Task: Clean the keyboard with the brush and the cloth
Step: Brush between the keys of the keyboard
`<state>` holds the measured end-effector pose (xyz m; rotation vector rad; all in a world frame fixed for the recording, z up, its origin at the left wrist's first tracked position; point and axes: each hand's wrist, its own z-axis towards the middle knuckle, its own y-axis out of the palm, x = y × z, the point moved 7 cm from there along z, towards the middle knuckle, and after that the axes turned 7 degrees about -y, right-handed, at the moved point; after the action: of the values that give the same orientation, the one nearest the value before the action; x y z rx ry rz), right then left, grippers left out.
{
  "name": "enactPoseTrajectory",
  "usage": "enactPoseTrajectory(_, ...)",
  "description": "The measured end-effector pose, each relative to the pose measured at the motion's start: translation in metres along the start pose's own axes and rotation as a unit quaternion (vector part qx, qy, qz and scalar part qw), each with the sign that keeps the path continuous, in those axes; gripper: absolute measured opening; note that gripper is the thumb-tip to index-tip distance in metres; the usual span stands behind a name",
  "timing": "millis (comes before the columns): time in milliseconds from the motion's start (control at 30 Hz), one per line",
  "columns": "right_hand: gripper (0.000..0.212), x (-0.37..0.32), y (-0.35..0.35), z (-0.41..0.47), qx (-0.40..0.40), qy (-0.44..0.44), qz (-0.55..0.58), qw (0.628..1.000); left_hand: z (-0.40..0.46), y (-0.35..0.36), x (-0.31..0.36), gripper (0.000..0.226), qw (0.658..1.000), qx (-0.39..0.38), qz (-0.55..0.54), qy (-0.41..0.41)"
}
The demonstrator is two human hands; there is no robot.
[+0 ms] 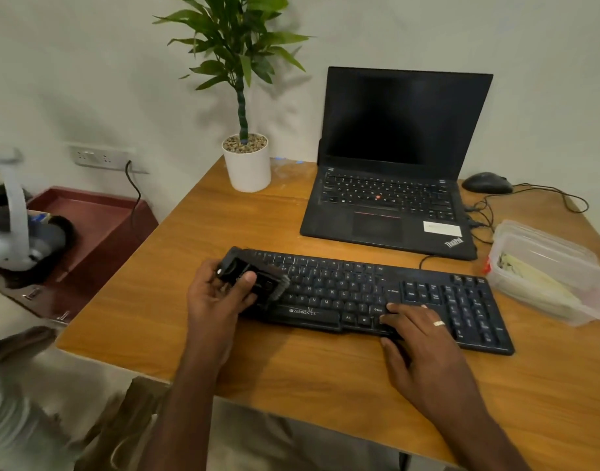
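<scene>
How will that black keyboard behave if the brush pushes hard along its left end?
The keyboard looks like stiff, light plastic lying flat on smooth wood, so it would probably slide rather than flex. The right hand rests on its keys, likely pinning it. The left hand grips the brush over the left keys.

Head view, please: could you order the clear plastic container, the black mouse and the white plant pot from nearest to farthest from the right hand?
From the right hand:
1. Clear plastic container, at the right table edge.
2. Black mouse, far right, behind the container.
3. White plant pot, far left corner by the wall.
</scene>
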<state>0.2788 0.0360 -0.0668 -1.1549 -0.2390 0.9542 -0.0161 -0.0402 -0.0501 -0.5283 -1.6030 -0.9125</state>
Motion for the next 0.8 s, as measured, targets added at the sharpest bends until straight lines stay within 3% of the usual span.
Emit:
enactPoseTrajectory(67,0.032,0.001,0.002,-0.001,-0.001,-0.003,-0.002,1.000,-0.002,-0.010,0.003,0.021,0.999,0.013,0.022,0.023)
enactPoseTrajectory(200,0.033,0.001,0.003,0.002,-0.003,0.004,0.000,1.000,-0.005,-0.014,0.010,0.025,0.988,-0.034,0.144,0.032)
enactPoseTrajectory(367,0.031,0.001,0.003,0.001,-0.005,0.000,0.003,1.000,-0.008,0.032,-0.001,0.026,0.976,-0.096,0.195,0.033)
enactPoseTrajectory(433,0.031,0.001,0.002,0.001,-0.005,0.002,0.004,1.000,-0.010,0.049,-0.009,0.023,0.981,-0.095,0.166,0.022)
enactPoseTrajectory(533,0.032,0.001,0.000,0.000,-0.005,0.007,0.006,1.000,-0.008,0.041,-0.012,0.020,0.999,-0.037,0.004,-0.024)
enactPoseTrajectory(600,0.032,0.001,0.001,0.000,-0.007,0.008,0.004,1.000,-0.006,0.022,-0.003,0.018,1.000,-0.008,-0.011,-0.006)
enactPoseTrajectory(700,0.033,0.001,0.002,0.001,-0.009,0.011,0.005,1.000,-0.007,0.004,0.018,0.018,0.994,-0.023,0.094,0.048)
enactPoseTrajectory(800,0.032,0.001,0.002,0.001,-0.008,0.011,0.006,1.000,-0.007,0.009,0.015,0.023,0.980,-0.082,0.178,0.035)
